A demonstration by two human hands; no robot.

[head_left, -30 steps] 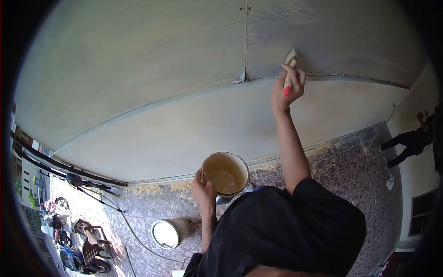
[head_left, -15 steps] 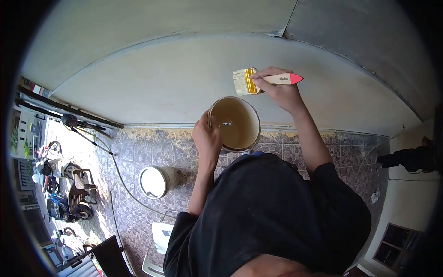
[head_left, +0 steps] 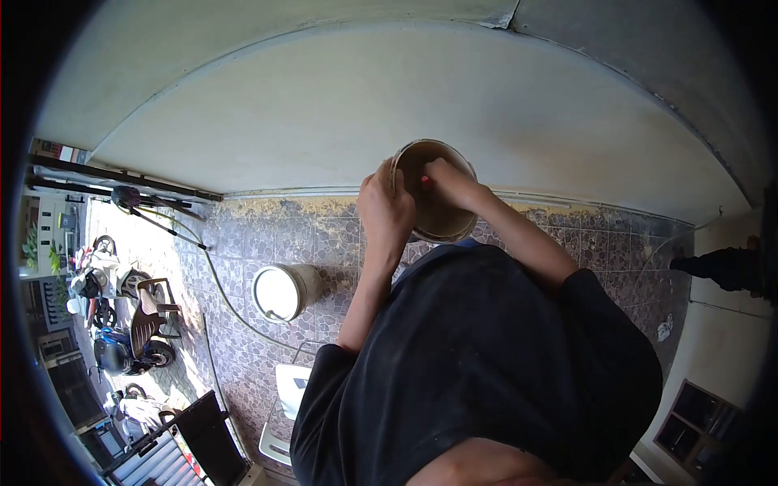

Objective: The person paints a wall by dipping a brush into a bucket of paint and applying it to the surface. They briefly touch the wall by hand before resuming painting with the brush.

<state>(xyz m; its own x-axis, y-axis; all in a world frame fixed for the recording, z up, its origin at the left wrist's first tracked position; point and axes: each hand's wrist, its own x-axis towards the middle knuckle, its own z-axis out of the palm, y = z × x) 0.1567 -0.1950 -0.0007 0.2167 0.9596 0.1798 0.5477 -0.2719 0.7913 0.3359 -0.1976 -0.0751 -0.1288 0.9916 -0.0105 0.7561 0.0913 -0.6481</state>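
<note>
My left hand (head_left: 386, 207) is closed on the left rim of a bucket (head_left: 442, 223), its open mouth tilted up toward me. Inside that bucket, my right hand (head_left: 447, 180) is wrapped round a paintbrush (head_left: 426, 182). Only the red tip of the brush handle shows clearly; its bristles are hidden in the shaded bucket. Ahead of both hands stands a pale wall (head_left: 324, 113), close to the bucket.
A second bucket with a white top (head_left: 277, 293) stands on the patterned tile floor (head_left: 243, 243) to the left. A hose (head_left: 231, 304) curves beside it. A white chair (head_left: 292, 389) is near my left elbow. Motorbikes (head_left: 130, 348) are parked outside at the left.
My right hand has brought the paintbrush down from in front of the wall into the bucket. The bucket, in my left hand, appears slightly higher and further right in view.
</note>
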